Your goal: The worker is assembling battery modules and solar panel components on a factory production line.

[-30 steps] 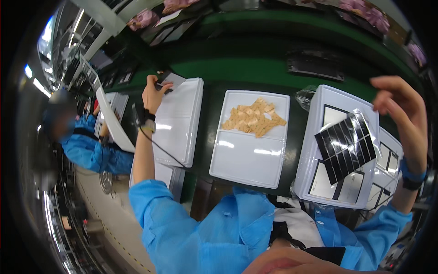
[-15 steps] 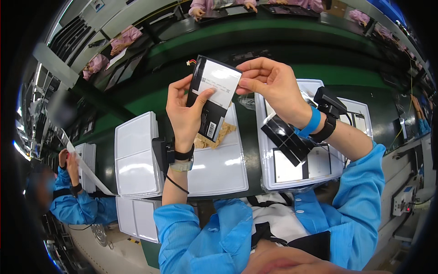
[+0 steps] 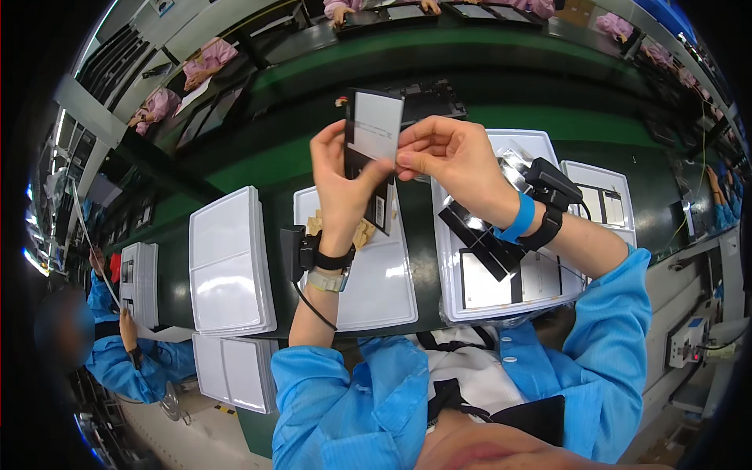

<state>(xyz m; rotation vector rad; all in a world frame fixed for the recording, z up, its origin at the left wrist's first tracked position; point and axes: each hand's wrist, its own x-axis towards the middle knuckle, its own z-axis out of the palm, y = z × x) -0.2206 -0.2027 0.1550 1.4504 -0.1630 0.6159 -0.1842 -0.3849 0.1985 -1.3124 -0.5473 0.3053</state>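
Above the bench, my left hand (image 3: 343, 180) grips a flat battery pack (image 3: 374, 129), silver-white on its upper part and black below, with the thumb across its face. A small connector with red and yellow wires (image 3: 341, 101) sticks out at the pack's upper left corner. My right hand (image 3: 464, 160) has thumb and fingers pinched at the pack's right edge; whether it grips the pack or a thin film there is too fine to see. Below the pack, a white tray (image 3: 376, 298) bears crumpled tan strips (image 3: 362, 233).
To the right, a white tray (image 3: 454, 313) holds flat packs and a glossy black strip (image 3: 479, 241). Stacked white trays (image 3: 227, 274) stand left. A dark device chassis (image 3: 435, 99) lies beyond my hands. A co-worker in blue (image 3: 137, 364) sits left; people in pink work across the bench.
The battery pack has turned more upright. My left hand has shifted right, and my right hand slightly down the pack's edge. The co-worker at left has lowered a hand.
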